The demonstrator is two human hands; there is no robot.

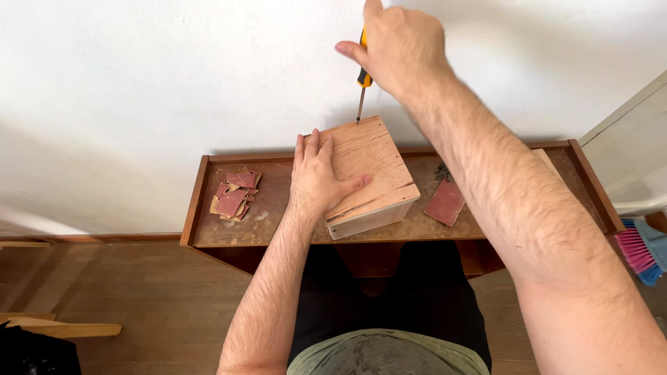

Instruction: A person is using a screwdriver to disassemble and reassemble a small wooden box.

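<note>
A wooden box [372, 173] stands tilted on a narrow wooden table [278, 226]. My left hand [316, 173] lies flat on the box's left side with fingers spread, pressing it down. Above the box's far edge, my right hand [399, 48] is closed around the yellow-and-black handle of a screwdriver [363, 80]. The screwdriver points down, and its metal tip touches the top far edge of the box.
A pile of reddish sandpaper scraps [234, 196] lies at the table's left. One sandpaper sheet [445, 203] and a small heap of dark screws [442, 171] sit right of the box. A pink-and-blue brush [643, 250] is at far right. White wall behind, wood floor below.
</note>
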